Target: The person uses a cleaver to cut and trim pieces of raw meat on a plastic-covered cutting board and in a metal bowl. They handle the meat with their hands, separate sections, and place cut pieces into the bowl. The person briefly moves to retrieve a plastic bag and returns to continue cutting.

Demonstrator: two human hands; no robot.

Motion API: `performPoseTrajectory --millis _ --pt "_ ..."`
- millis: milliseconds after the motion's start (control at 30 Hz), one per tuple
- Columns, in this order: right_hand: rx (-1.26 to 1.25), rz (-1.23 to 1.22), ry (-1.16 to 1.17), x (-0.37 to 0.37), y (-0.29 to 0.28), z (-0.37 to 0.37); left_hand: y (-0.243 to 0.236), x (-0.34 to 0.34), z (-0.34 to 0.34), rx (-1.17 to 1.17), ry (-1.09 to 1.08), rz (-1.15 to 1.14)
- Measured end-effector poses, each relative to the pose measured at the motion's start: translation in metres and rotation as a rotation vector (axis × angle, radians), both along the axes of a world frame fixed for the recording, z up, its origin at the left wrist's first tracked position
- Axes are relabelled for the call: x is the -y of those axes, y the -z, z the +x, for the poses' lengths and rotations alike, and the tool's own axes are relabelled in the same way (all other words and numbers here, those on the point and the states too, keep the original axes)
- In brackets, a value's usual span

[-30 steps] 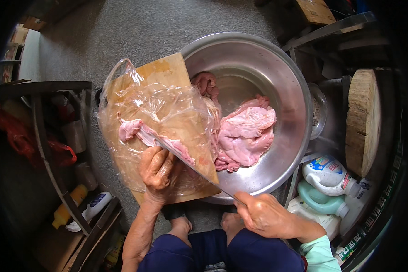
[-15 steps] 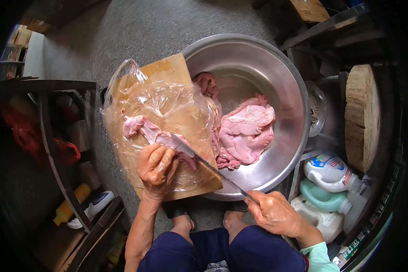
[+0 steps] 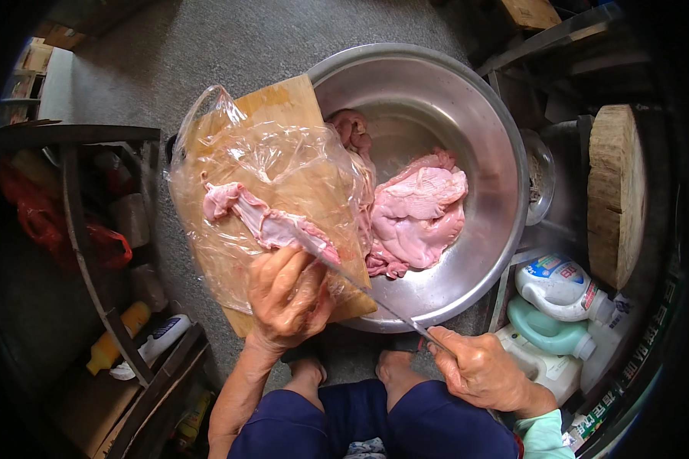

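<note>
My right hand (image 3: 488, 369) is wrapped round the handle of a long knife (image 3: 383, 303), whose blade slants up and left over a wooden cutting board (image 3: 272, 103). Its front part lies on a strip of raw pink offal (image 3: 264, 219), spread on a clear plastic bag (image 3: 207, 264) that covers most of the board. With fingers curled, my left hand (image 3: 289, 298) grips the strip's near edge, just left of the blade; its fingertips are partly hidden. Right of the board, a larger piece of pale pink offal (image 3: 419, 206) rests in a big steel basin (image 3: 478, 260).
The board's right side overlaps the basin. Detergent jugs (image 3: 563, 287) and a thick round wooden block (image 3: 614, 195) stand at the right, near a small clear bowl (image 3: 540, 180). A dark shelf frame (image 3: 80, 222) with bottles and a red bag is at the left.
My left hand has shifted right and slightly down along the strip, its fingers now nearer the blade. The strip's near end has spread flatter. The knife and right hand have moved slightly down and right.
</note>
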State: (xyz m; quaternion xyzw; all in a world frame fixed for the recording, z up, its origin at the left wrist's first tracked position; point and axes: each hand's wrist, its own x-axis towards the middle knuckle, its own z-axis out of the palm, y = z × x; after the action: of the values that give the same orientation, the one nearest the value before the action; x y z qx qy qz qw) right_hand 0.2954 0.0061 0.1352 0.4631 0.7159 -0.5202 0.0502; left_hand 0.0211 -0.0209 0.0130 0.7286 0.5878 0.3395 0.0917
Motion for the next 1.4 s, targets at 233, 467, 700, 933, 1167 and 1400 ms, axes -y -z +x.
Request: performPoseTrajectory --millis 233,467,700,933,1167,1400 --pt "0.097 -0.007 -0.121 -0.001 0.006 0.003 0.032 0.004 -0.007 0.028 0.124 0.003" --pt "0.121 0.026 -0.114 -0.013 -0.004 0.002 0.034 0.003 -0.002 0.067 0.057 0.011" --pt "0.094 -0.033 -0.084 -0.016 0.003 0.001 0.033 -0.012 -0.001 0.024 0.071 0.069" --pt "0.157 -0.03 -0.158 -0.018 0.001 0.004 0.039 -0.006 -0.007 0.066 0.114 0.027" --pt "0.188 -0.011 -0.242 -0.019 0.007 0.003 0.043 -0.003 -0.011 0.066 0.144 -0.046" --pt "0.115 -0.12 -0.204 -0.033 0.018 -0.016 0.033 -0.011 -0.005 0.124 0.071 0.003"
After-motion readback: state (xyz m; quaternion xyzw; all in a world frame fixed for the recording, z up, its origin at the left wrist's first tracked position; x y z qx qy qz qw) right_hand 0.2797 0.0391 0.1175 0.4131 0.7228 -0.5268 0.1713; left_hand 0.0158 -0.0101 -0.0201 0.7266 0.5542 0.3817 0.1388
